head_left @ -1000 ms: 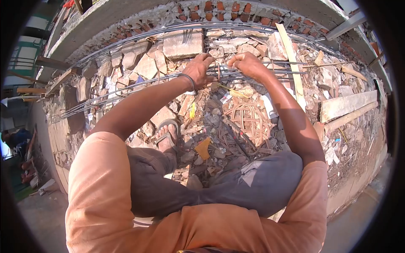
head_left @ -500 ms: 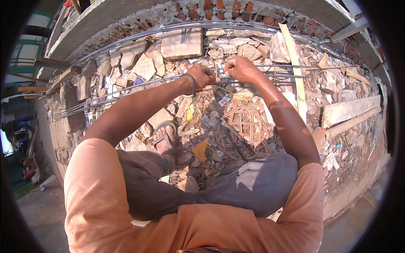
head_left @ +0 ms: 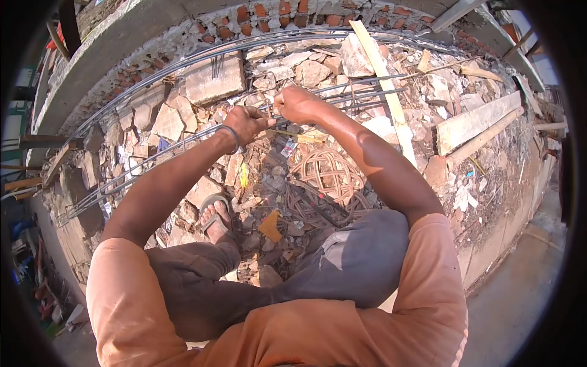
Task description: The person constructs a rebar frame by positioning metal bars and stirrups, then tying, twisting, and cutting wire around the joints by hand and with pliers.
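Long steel reinforcing bars run across the rubble, with thin bent stirrups around them. My left hand, a dark band at its wrist, is closed over the bars, thumb and forefinger pinched together. Just right of it, my right hand is curled shut close to a small upright stirrup that shows between the two hands. Whatever thin piece sits in my fingertips is too small or hidden to make out. Below the hands lies a coil of brown woven strapping or hose.
Broken brick and concrete cover the ground, including a large block. A pale wooden strip crosses the bars at right. Planks lie farther right. A brick and concrete wall curves behind. My sandalled foot rests on the rubble.
The view has turned, so the scene sits further left and slightly tilted. Both hands stay at the same stretch of bars, with only small finger shifts.
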Tool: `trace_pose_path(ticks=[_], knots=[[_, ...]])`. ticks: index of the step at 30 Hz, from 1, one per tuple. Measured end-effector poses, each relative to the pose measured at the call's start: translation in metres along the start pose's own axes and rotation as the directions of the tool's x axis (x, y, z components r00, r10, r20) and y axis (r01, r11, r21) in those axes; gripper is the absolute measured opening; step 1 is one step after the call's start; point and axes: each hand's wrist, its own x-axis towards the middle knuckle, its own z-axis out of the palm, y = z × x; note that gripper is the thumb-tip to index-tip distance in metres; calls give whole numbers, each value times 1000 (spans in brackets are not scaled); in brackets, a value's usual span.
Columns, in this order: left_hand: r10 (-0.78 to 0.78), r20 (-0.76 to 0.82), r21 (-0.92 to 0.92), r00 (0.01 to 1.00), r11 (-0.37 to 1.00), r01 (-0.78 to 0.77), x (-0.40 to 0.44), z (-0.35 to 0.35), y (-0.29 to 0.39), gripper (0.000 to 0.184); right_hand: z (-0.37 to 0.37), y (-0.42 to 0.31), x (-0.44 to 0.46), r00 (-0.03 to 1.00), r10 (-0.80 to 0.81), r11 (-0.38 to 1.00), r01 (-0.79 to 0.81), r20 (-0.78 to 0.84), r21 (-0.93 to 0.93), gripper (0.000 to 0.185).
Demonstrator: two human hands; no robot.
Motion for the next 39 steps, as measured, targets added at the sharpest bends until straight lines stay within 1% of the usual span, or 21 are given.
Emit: trace_pose_path(ticks=[4,5,6,8,9,11,12,13,14,16,19,20,22,24,26,29,30,32,34,37,39], knots=[[32,100,-70,994,997,-25,12,-6,-11,31,-6,-5,-7,997,39,997,-43,72,59,22],[108,163,-86,981,992,-95,19,-10,-19,33,-4,1,-5,997,-26,996,19,73,87,22],[128,179,-38,976,992,-123,21,-15,-24,34,-3,2,-7,1000,-13,992,10,26,122,25],[175,116,92,978,978,-186,20,-21,-29,35,-1,8,-6,996,-85,996,86,-25,29,26],[145,99,116,985,981,-156,12,-23,-24,31,0,13,-3,994,-112,993,113,-20,44,27],[261,-87,326,961,919,-220,-19,-19,-8,29,-5,19,2,993,-117,992,116,12,58,27],[337,-164,440,927,866,-237,-32,-17,-5,27,-13,12,-2,999,-37,996,37,-11,75,22],[658,-185,562,730,680,-470,-46,-16,-5,22,-19,10,-3,999,-3,993,9,-50,121,19],[671,-117,469,732,687,-555,-56,-12,-3,17,-22,7,-4,997,27,986,-14,-77,166,18],[345,-49,240,937,915,-324,-65,9,-3,12,-29,4,2,996,73,982,-81,48,168,17],[-17,-183,-251,983,968,-30,-28,60,-35,12,-21,6,6,998,48,989,-42,-41,141,16],[-80,-252,-563,964,823,-79,-11,84,-47,13,-21,5,8,995,52,991,-41,-88,129,16],[-345,-252,-930,904,344,-129,-15,103,-23,16,-19,9,14,999,36,991,-30,-40,132,16],[-414,-258,-965,873,154,-212,-15,119,-25,28,-13,15,12,997,27,992,-36,76,125,16],[-440,-270,-955,857,12,-295,-12,125,-21,30,-13,9,10,999,13,996,-17,47,92,15],[-399,-381,-892,834,-77,-444,-4,121,-32,30,-2,19,-3,996,-72,997,70,-45,-37,15],[-442,-339,-906,831,-85,-414,-2,113,-34,29,0,14,-9,989,-122,987,112,-87,-113,16],[-437,-270,-906,858,-187,-380,9,107,-43,25,-5,-1,-19,997,-66,983,59,-37,-172,17],[-402,-323,-938,857,17,-346,2,105,-34,22,3,-2,-17,998,-21,983,11,-55,-184,18],[-314,-423,-906,850,120,-406,0,112,-39,19,-4,2,-13,999,36,991,-40,-32,-127,18],[-311,-509,-854,803,304,-423,11,117,-47,18,-10,4,-11,999,45,993,-45,3,-110,18]])
